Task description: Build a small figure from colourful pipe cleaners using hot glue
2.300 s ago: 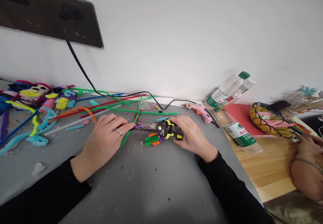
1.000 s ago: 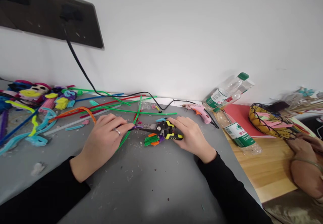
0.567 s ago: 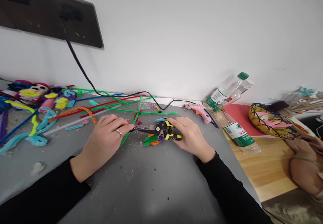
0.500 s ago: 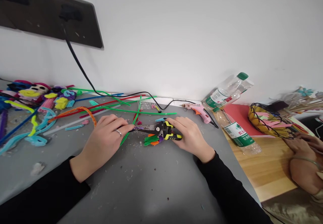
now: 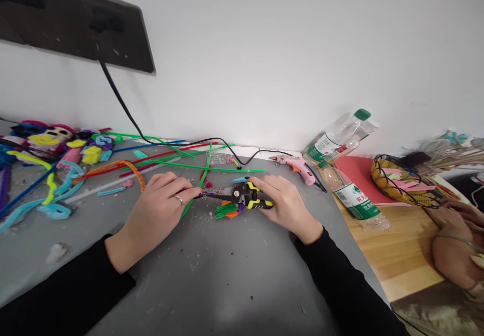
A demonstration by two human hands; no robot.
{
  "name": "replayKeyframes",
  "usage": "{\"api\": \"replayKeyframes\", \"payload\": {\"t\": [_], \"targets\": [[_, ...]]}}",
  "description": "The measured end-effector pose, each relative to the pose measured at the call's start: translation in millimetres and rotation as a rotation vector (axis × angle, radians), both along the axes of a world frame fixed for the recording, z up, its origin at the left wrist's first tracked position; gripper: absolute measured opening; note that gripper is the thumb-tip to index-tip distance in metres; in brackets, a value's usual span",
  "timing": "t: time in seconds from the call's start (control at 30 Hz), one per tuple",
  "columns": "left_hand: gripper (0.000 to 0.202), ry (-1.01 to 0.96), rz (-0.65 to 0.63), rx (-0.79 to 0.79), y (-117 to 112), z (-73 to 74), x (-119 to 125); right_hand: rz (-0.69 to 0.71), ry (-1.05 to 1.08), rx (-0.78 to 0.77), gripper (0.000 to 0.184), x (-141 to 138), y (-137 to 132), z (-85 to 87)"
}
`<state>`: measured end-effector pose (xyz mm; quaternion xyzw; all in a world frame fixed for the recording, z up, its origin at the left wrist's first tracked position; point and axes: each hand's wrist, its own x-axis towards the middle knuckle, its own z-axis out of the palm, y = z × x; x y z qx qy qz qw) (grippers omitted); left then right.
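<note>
Yellow-and-black pliers lie level over the grey table, jaws to the left and handles to the right. My right hand is closed on the handles. At the other end, the closed fingers of my left hand grip the nose of the pliers; the tip is hidden under them. A small purple bit shows beside the jaws. Below the pliers' pivot rests a small bundle of green and orange pipe cleaners, partly covered by the tool. A green pipe cleaner passes behind my left fingertips.
Pipe cleaners and fuzzy dolls lie along the wall at left. A pink glue gun rests at the back right, a black cord nearby. Plastic bottles, a yellow basket and another person's hands are at right.
</note>
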<state>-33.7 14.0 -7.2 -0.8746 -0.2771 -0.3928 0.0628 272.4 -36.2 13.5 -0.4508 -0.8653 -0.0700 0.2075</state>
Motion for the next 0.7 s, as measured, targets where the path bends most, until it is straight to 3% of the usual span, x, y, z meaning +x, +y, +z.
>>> {"api": "replayKeyframes", "payload": {"t": [0.4, 0.7], "targets": [[0.019, -0.026, -0.002, -0.041, -0.3, -0.4, -1.6, -0.025, -0.008, 0.005, 0.038, 0.9, -0.1, -0.6], [0.026, -0.072, 0.035, -0.085, 1.4, -3.4, -2.3, -0.06, -0.012, 0.011, 0.037, 2.4, 0.4, -2.5]]}}
